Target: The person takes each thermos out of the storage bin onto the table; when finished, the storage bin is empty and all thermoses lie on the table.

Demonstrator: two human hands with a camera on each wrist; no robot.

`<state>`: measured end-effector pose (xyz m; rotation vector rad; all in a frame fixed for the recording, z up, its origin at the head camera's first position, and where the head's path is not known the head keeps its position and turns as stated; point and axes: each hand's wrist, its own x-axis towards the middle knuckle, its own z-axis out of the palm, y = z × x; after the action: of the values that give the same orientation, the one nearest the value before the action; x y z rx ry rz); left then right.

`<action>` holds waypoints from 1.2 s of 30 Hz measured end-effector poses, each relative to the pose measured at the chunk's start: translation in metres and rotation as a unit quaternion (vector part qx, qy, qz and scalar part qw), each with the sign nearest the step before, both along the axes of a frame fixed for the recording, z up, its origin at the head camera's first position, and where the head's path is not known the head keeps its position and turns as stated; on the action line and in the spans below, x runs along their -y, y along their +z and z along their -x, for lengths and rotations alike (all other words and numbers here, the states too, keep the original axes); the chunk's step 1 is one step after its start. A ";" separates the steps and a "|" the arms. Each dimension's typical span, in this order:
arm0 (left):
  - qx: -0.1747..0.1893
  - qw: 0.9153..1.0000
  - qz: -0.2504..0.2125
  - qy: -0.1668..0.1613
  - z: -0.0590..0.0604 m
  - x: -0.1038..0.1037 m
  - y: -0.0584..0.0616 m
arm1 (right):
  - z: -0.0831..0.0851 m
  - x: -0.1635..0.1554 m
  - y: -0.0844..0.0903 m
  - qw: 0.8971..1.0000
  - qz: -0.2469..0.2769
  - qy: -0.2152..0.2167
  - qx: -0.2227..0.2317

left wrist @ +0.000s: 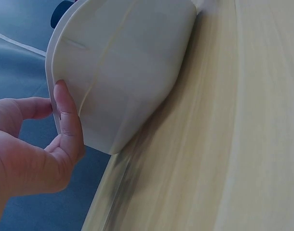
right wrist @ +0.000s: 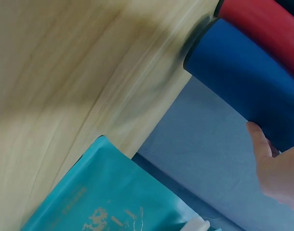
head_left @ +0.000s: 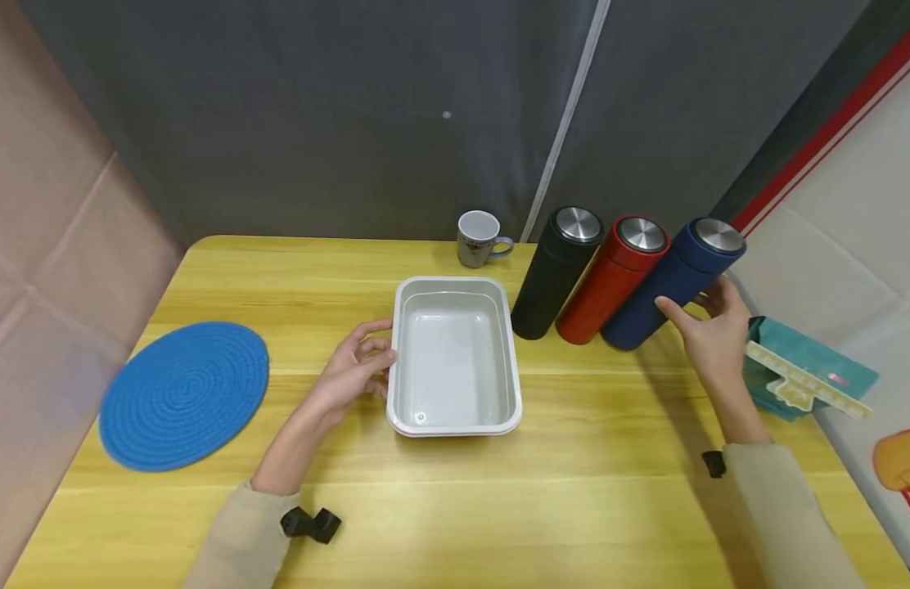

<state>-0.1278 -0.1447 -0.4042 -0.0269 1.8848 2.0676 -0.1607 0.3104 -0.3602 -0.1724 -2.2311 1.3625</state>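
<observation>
A white rectangular basin [head_left: 455,360] sits mid-table. My left hand [head_left: 355,364] pinches its left rim, thumb on the edge and fingers on the outer wall; the left wrist view shows the thumb [left wrist: 36,108] and a finger on either side of the rim. At the right, a blue thermos flask [head_left: 668,286] with a steel-topped lid stands at the end of a row. My right hand [head_left: 713,331] holds it from its right side, thumb in front, other fingers partly hidden behind it. In the right wrist view a fingertip lies against the blue flask [right wrist: 248,77].
Left of the blue flask stand a red flask [head_left: 610,282] and a black flask [head_left: 554,274]. A mug [head_left: 475,245] is at the back edge. A round blue woven mat [head_left: 186,397] lies left. A teal bag [head_left: 808,360] with a cream clip [head_left: 790,391] is right of my right hand.
</observation>
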 end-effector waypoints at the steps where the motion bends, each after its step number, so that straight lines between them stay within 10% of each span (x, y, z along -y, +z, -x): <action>1: 0.000 1.000 -0.001 0.000 0.000 0.000 0.000 | 0.004 -0.003 -0.004 1.000 0.002 -0.002 0.002; 19: -0.001 1.000 -0.009 -0.002 0.001 -0.002 -0.006 | 0.001 0.005 0.003 0.999 0.023 0.025 0.014; 36: -0.025 0.998 0.009 -0.065 0.009 0.016 -0.008 | 0.006 -0.012 -0.022 0.987 -0.064 0.104 0.106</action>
<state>-0.1370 -0.1609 -0.4127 0.1402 1.8814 1.9824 -0.1669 0.3220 -0.3824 -0.0398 -2.5671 1.3548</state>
